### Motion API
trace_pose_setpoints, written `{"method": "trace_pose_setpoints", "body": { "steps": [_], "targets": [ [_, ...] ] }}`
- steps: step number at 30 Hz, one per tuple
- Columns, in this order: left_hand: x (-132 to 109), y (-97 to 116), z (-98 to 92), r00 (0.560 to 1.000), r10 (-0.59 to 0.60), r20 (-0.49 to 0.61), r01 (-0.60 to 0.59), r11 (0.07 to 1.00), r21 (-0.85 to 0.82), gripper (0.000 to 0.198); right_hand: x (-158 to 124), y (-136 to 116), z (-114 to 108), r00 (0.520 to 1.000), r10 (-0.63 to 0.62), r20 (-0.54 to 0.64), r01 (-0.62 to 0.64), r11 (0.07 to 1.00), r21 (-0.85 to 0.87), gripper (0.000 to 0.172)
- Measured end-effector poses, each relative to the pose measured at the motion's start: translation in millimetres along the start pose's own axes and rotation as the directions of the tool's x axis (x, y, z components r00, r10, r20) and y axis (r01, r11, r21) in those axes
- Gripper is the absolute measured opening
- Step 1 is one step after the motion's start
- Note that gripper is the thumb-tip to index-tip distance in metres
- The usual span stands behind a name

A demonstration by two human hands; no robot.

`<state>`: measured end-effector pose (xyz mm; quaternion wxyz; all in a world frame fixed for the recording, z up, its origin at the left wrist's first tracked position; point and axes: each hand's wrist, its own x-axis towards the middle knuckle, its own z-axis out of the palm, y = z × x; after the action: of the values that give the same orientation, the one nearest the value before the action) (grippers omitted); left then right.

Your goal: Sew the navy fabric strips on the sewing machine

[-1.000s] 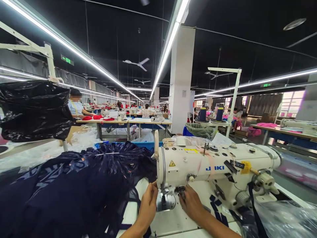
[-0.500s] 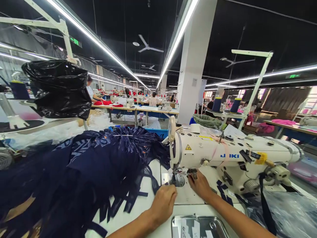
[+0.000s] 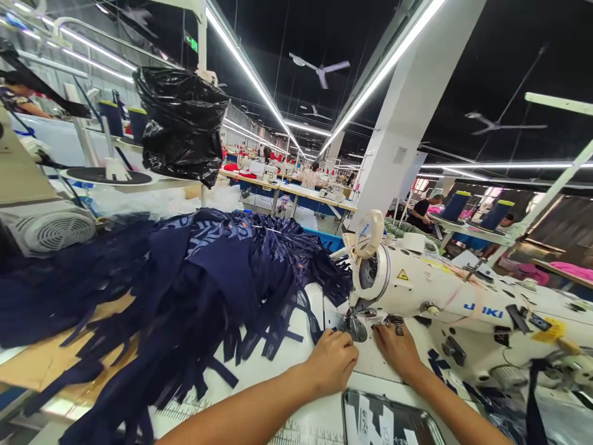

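Observation:
My left hand is closed just in front of the presser foot of a white sewing machine. Whatever its fingers pinch is hidden behind them; a dark navy strip runs close by its fingertips. To the right of the needle area, my right hand rests low on the machine bed under the arm, fingers bent together, their contents hidden. A large heap of navy fabric pieces with hanging strips covers the table to the left of the machine.
A metal tray with white labels lies at the table's front. Navy scraps lie right of my right hand. A black plastic bag hangs at left, and thread cones stand behind the machine. Other people work farther back.
The view has turned left and tilted, so the machine appears farther right. My left hand has shifted slightly and its back now faces up more; my right hand stays by the needle area.

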<state>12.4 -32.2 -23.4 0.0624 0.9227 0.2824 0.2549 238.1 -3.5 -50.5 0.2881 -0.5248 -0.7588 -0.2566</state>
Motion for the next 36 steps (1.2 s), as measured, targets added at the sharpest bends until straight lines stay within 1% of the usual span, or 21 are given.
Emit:
{"method": "trace_pose_setpoints", "body": {
  "steps": [2,3,4,6,7,8,9,11,13,16,19,20,22,24,26,28,30,31,33,34,36],
  "targets": [
    [0,-1,-1.6,0.999,-0.039,0.013,0.039,0.999,0.003,0.011,3,-13,-8,0.982,0.155,0.107,-0.176,0.959,0.224,0.033],
    [0,-1,-2.3,0.999,-0.048,0.021,0.048,0.999,0.002,0.011,4,-22,-12,0.946,0.251,0.205,-0.311,0.88,0.36,0.033],
    [0,-1,-3.0,0.999,-0.047,0.027,0.047,0.999,-0.004,0.012,7,-31,-17,0.884,0.326,0.336,-0.459,0.741,0.489,0.034],
    [1,0,-4.1,0.999,-0.028,0.032,0.029,0.999,-0.029,0.011,12,-52,-27,0.715,0.348,0.606,-0.699,0.327,0.637,0.038],
    [1,1,-4.7,0.999,-0.014,0.034,0.016,0.999,-0.042,0.011,15,-61,-32,0.654,0.324,0.684,-0.745,0.118,0.656,0.04],
    [1,2,-5.3,0.999,0.002,0.034,0.0,0.999,-0.049,0.011,19,-68,-36,0.614,0.303,0.729,-0.755,-0.045,0.654,0.042],
    [1,2,-6.0,0.999,0.021,0.032,-0.02,0.999,-0.046,0.012,22,-73,-40,0.586,0.283,0.759,-0.752,-0.159,0.64,0.042],
    [1,4,-7.8,0.998,0.061,0.027,-0.061,0.998,-0.014,0.012,29,-77,-47,0.558,0.27,0.785,-0.733,-0.283,0.618,0.038],
    [2,4,-9.8,0.996,0.083,0.024,-0.084,0.996,0.023,0.013,33,-76,-51,0.543,0.262,0.797,-0.724,-0.334,0.603,0.034],
    [3,3,-11.7,0.996,0.083,0.031,-0.084,0.996,0.028,0.013,35,-72,-55,0.541,0.233,0.808,-0.73,-0.346,0.589,0.033],
    [3,-2,-12.3,0.996,0.079,0.045,-0.081,0.996,0.044,0.011,33,-67,-56,0.555,0.217,0.803,-0.749,-0.288,0.596,0.033],
    [4,-5,-12.9,0.998,0.049,0.034,-0.051,0.997,0.061,0.01,32,-63,-56,0.563,0.223,0.796,-0.758,-0.243,0.605,0.034],
    [5,-12,-15.7,0.996,-0.077,-0.036,0.08,0.992,0.098,0.009,30,-54,-55,0.579,0.254,0.775,-0.782,-0.098,0.616,0.036],
    [8,-20,-20.7,0.966,-0.221,-0.136,0.237,0.965,0.111,0.01,27,-43,-54,0.602,0.302,0.739,-0.788,0.08,0.61,0.037],
    [11,-26,-26.1,0.929,-0.301,-0.215,0.328,0.939,0.106,0.012,24,-33,-53,0.64,0.346,0.686,-0.766,0.224,0.602,0.039],
    [13,-25,-29.2,0.915,-0.297,-0.274,0.311,0.95,0.008,0.014,19,-28,-53,0.685,0.368,0.628,-0.727,0.3,0.617,0.041],
    [14,-16,-28.1,0.918,-0.28,-0.282,0.215,0.947,-0.241,0.013,16,-30,-56,0.732,0.354,0.582,-0.68,0.322,0.659,0.04],
    [14,-10,-26.1,0.927,-0.277,-0.251,0.16,0.9,-0.405,0.013,14,-34,-58,0.755,0.327,0.568,-0.654,0.322,0.684,0.039],
    [14,3,-20.4,0.963,-0.249,-0.106,0.106,0.706,-0.7,0.024,13,-45,-64,0.796,0.248,0.552,-0.605,0.319,0.729,0.036],
    [14,8,-17.1,0.977,-0.213,-0.019,0.111,0.582,-0.806,0.034,13,-52,-68,0.809,0.208,0.55,-0.588,0.319,0.744,0.035],
    [15,15,-11.2,0.987,-0.112,0.112,0.146,0.36,-0.921,0.047,14,-63,-73,0.82,0.147,0.553,-0.569,0.314,0.76,0.033]
  ]
}}
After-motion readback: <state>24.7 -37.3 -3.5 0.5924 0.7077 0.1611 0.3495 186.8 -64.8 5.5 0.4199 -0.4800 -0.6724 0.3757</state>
